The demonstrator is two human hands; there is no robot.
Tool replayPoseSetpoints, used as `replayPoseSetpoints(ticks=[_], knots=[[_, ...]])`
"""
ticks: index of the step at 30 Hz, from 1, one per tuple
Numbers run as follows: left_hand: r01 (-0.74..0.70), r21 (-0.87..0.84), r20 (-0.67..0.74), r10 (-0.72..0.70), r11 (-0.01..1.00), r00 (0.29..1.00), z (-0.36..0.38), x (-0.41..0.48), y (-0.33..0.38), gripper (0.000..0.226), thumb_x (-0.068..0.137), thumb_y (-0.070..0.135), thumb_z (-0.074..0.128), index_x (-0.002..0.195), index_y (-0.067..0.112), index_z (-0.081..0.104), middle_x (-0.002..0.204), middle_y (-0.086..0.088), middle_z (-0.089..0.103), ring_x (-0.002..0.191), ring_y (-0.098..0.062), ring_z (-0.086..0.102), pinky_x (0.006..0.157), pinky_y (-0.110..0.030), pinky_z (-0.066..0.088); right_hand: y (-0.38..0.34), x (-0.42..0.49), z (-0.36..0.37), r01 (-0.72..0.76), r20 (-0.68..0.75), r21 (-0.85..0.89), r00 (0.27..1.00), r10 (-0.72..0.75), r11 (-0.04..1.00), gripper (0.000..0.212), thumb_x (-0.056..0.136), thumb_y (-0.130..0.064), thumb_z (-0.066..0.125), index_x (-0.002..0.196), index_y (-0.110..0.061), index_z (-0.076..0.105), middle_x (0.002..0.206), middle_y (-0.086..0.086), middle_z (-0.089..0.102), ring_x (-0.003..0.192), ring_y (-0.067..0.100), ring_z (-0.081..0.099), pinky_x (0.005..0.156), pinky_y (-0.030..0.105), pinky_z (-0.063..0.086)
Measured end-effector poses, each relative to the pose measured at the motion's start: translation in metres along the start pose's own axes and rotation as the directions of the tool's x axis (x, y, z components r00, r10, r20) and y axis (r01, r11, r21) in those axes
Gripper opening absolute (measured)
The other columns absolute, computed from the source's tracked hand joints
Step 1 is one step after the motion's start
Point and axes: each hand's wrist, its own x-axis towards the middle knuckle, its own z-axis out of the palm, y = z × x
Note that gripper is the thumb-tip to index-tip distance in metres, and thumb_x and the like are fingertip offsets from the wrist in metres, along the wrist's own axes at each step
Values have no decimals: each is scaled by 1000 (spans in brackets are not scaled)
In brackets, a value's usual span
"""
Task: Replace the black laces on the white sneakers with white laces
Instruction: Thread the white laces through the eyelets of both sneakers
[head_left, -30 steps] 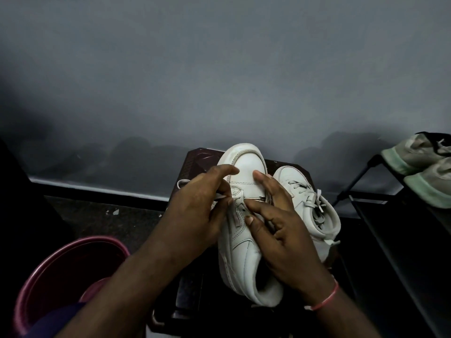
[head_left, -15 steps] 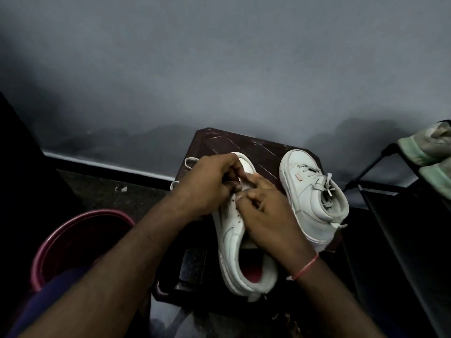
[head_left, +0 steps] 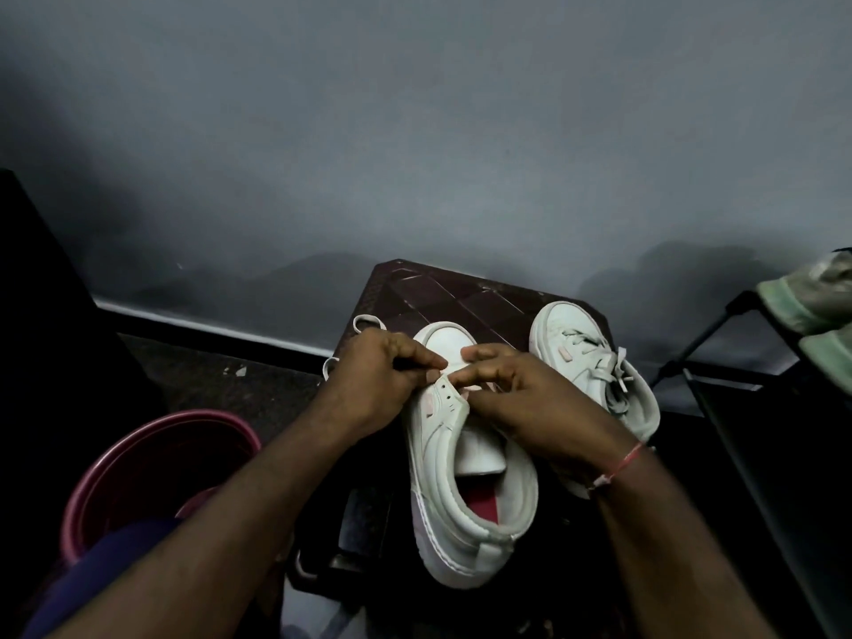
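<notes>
- Near sneaker: white, lies on the dark worktop, heel toward the camera, toe away; red insole shows.
- Its visible eyelets carry no lace.
- Left hand: fingers curled, thumb and forefinger pressed together at the far end of the eyelet row, just above the sneaker.
- Right hand: fingers curled, pinching the near sneaker's lacing edge, tips touching the left fingertips. Cannot tell what else lies between them.
- White lace: loops out behind the left hand, over the worktop edge.
- Pink bucket: on the floor, left.
- Second sneaker: right of the hands, laced in white.
- Greenish shoes: on the far right.
</notes>
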Motion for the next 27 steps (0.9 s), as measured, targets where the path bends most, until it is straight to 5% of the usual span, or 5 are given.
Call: replayPoseSetpoints(ticks=[3,7,15,22,27], knots=[[34,-53,-47,-37,998,998,3,-2,2,20,77,10,79,88,27,79,85,11,75,79,4,67,79,-18,52,-7,8,-4,4,-9,-213,1000,-6,977,17,83,-18,73,88,-33,76,109,-12,56,107,1,54,87,9,40],[-102,184,-127,127,978,984,13,-12,10,35,78,4,71,106,26,76,88,8,75,76,-6,66,68,-9,44,-13,21,9,-54,-215,-455,975,-52,889,11,80,-18,69,83,-25,77,107,-2,64,102,17,62,87,29,49],[-172,415,-136,249,893,959,22,-15,10,63,82,10,66,139,30,51,87,-12,70,83,-30,64,75,-39,49,-6,26,17,-70,-301,-449,951,-76,891,9,77,-18,74,80,-24,79,100,-1,68,96,22,61,88,31,47],[28,-9,-164,-29,1000,986,16,-9,-2,37,78,11,79,112,22,69,83,6,73,73,-1,64,67,-5,43,0,22,18,-24,-338,-366,935,-109,930,2,77,-20,76,77,-19,78,97,-2,66,96,19,59,93,33,43],[18,-41,-142,-24,999,990,16,-7,-8,25,82,19,76,106,25,69,77,8,69,68,-2,62,67,-17,47,5,23,17,15,-307,-400,940,-149,916,7,81,-19,72,76,-16,75,97,-2,64,93,19,61,88,37,48]])
